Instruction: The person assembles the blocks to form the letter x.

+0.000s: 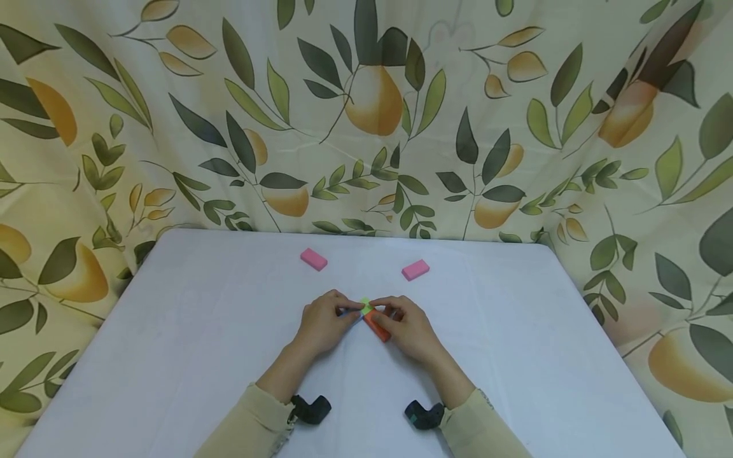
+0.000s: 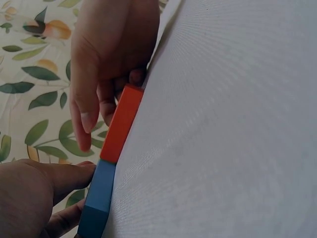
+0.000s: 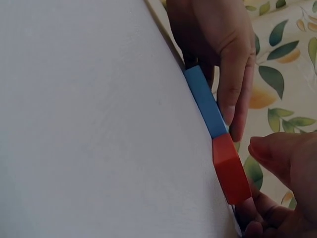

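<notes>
Near the table's middle, a blue block (image 2: 100, 188) and an orange-red block (image 1: 378, 327) lie end to end at an angle, with a small yellow-green piece (image 1: 366, 308) at their meeting point. My left hand (image 1: 323, 323) holds the blue block, thumb tip at its top edge and other fingers on the far side. Over the orange-red block is my right hand (image 1: 409, 329); its index finger reaches the yellow-green piece. Both wrist views show the right thumb apart from the orange-red block, while lower fingers curl close behind it. In the head view, the left fingers hide most of the blue block.
Two pink blocks (image 1: 314, 259) lie farther back on the white-covered table (image 1: 217, 305), one at left and one at right. Behind the table hangs a leaf-and-fruit patterned curtain (image 1: 321, 146). Each wrist carries a small black camera (image 1: 311, 410).
</notes>
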### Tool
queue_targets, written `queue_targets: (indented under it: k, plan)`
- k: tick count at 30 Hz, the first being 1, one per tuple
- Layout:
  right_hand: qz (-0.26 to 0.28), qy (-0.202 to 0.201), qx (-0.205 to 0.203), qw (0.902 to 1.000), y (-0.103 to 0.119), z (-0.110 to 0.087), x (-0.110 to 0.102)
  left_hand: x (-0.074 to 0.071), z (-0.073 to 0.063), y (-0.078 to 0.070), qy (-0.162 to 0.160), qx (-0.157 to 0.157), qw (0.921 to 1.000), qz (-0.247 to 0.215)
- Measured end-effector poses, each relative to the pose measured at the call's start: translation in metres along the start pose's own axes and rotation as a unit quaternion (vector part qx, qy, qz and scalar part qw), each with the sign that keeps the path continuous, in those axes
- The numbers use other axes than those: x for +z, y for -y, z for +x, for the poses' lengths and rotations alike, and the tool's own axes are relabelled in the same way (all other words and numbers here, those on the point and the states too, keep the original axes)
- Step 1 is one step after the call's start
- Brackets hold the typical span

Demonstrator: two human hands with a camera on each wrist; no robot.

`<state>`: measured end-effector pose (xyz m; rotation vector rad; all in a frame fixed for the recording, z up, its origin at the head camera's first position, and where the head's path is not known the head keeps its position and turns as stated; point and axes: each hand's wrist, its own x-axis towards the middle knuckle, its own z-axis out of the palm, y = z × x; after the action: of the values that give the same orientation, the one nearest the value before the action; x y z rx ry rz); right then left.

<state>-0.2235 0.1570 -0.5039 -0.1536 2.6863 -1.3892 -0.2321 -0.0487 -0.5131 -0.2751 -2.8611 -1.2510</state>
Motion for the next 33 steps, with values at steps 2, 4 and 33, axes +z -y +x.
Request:
queue_targets:
  k: [2, 4, 33]
  plan:
    - [0.012, 0.0, 0.003, 0.9999, -0.001, 0.0, -0.002, 0.0, 0.0, 0.0, 0.001, 0.0, 1.0, 0.002]
    - [0.024, 0.001, 0.006, 0.9997, -0.002, 0.0, -0.003, 0.0, 0.0, 0.0, 0.001, 0.0, 1.0, 0.001]
    - [0.045, 0.008, 0.022, 0.9987, -0.005, 0.01, -0.031, 0.001, 0.001, 0.003, 0.0, -0.009, 0.9999, -0.007]
